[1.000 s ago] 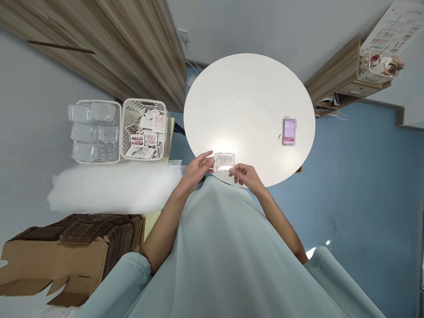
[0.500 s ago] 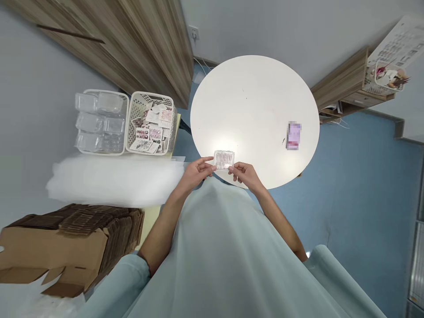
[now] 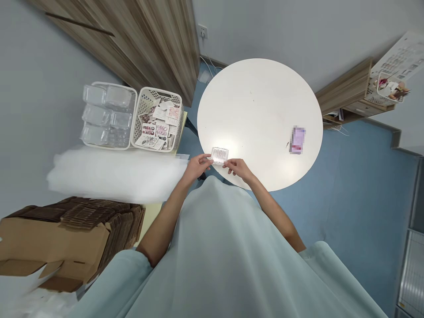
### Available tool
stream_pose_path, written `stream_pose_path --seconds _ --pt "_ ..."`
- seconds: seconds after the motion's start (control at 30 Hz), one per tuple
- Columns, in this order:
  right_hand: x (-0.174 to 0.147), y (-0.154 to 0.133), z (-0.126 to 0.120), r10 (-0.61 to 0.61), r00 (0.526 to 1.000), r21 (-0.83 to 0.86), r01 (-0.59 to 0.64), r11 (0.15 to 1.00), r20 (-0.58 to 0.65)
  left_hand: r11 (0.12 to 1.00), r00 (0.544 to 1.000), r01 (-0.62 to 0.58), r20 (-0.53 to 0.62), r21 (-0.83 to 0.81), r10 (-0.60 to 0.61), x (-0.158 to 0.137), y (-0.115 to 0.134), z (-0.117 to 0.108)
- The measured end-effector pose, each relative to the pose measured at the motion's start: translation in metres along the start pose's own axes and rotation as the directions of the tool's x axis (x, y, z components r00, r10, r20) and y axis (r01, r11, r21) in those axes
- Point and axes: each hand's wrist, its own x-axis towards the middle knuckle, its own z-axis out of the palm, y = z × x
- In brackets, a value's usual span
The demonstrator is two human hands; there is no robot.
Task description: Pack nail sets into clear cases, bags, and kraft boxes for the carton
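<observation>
A small clear plastic case (image 3: 220, 155) with pale nail-shaped pieces showing inside is held over the near left edge of the round white table (image 3: 261, 101). My left hand (image 3: 198, 167) pinches its left side between thumb and fingers. At its lower right corner, my right hand (image 3: 239, 168) grips it with thumb and forefinger, the other fingers curled below. The case looks closed; its exact contents are too small to make out.
Left stand a white basket of carded packs (image 3: 159, 123) and one of clear plastic boxes (image 3: 109, 115). Nearer lie white plastic sheets (image 3: 115, 174) and folded cardboard boxes (image 3: 56, 238). A blurred purple item (image 3: 297, 140) rests on the table's right. A wooden cabinet (image 3: 354, 88) stands beyond.
The whole view has shifted slightly as the head turned. Both hands still hold the clear case, which sits a little farther left and is tilted differently.
</observation>
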Motion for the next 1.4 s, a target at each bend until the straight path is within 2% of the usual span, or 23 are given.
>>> stream_pose_path --seconds 0.17,0.33,0.57,0.77,0.87,1.0,1.07,1.2,1.3,1.4 --pt "0.039 0.021 0.01 0.082 0.995 -0.142 -0.09 0.986 -0.065 0.992 0.996 0.09 -0.034 0.093 -0.088 0.042 -0.035 0.008" --pt "0.058 0.037 0.016 0.127 0.981 -0.288 -0.164 0.944 -0.144 0.967 0.992 0.123 -0.042 0.224 -0.116 0.061 -0.052 0.013" --pt "0.06 0.045 0.019 0.11 0.972 -0.379 -0.184 0.907 -0.209 0.929 0.995 0.091 -0.059 0.359 -0.075 0.058 -0.051 0.016" --pt "0.051 0.031 0.019 0.079 0.961 -0.552 -0.219 0.805 -0.266 0.892 0.999 0.016 -0.053 0.453 0.008 0.037 -0.041 0.007" --pt "0.044 0.014 0.024 0.022 0.969 -0.582 -0.166 0.796 -0.247 0.9 0.997 0.004 -0.074 0.435 0.031 0.015 -0.038 -0.009" --pt "0.038 -0.014 0.045 -0.069 0.987 -0.624 -0.037 0.781 -0.145 0.933 0.972 0.023 -0.225 0.359 0.062 -0.02 -0.047 -0.043" --pt "0.04 -0.028 0.062 -0.106 0.992 -0.647 0.032 0.761 -0.075 0.942 0.938 0.049 -0.341 0.331 0.071 -0.035 -0.06 -0.063" --pt "0.05 -0.05 0.104 -0.152 0.986 -0.682 0.156 0.714 0.066 0.936 0.831 0.132 -0.551 0.325 0.075 -0.056 -0.098 -0.108" --pt "0.063 -0.06 0.138 -0.164 0.974 -0.711 0.227 0.666 0.158 0.92 0.767 0.219 -0.64 0.326 0.043 -0.062 -0.128 -0.141" --pt "0.074 -0.065 0.171 -0.166 0.959 -0.734 0.283 0.617 0.23 0.905 0.746 0.292 -0.666 0.309 -0.013 -0.06 -0.153 -0.165"
